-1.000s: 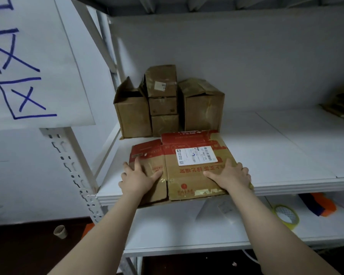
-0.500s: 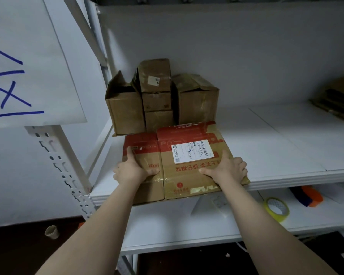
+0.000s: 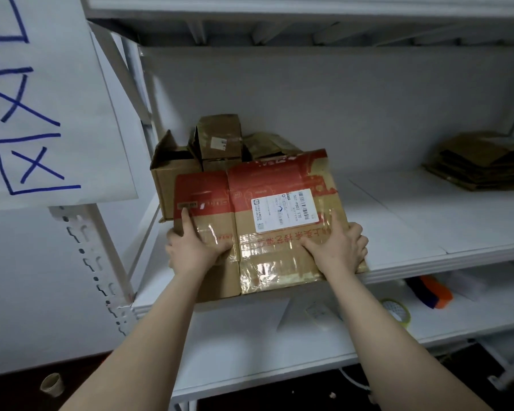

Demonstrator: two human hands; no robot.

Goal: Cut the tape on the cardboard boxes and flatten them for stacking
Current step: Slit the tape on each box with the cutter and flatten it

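Floor: a small pale paper cup (image 3: 52, 384) stands at the lower left of the frame.
Lower shelf: a yellow-rimmed roll of tape (image 3: 396, 312) lies at the lower right on the white lower shelf board (image 3: 250, 351), near an orange and blue object (image 3: 431, 292) too blurred to name.
Left hand: the left hand (image 3: 190, 247) holds the left edge of the flattened red-and-brown cardboard box (image 3: 279, 262), with thumb and index finger spread on top and the other fingers wrapped over the side.
Right hand: the right hand (image 3: 339, 247) grips the box's right edge the same way.
Task box: it sits at centre frame on the white upper shelf board (image 3: 428, 256); its near end overhangs the front edge, and glossy tape runs across it.
Label: a white shipping label (image 3: 285, 210) is stuck beside the red band.
Sign: a white paper sheet with blue marker strokes (image 3: 42, 114) hangs at the upper left.
Behind: three upright brown cardboard boxes (image 3: 218, 137) stand against the back wall, partly hidden by the held box.
Far right: a stack of flattened brown cardboard (image 3: 481, 161) lies on the same shelf, well apart.
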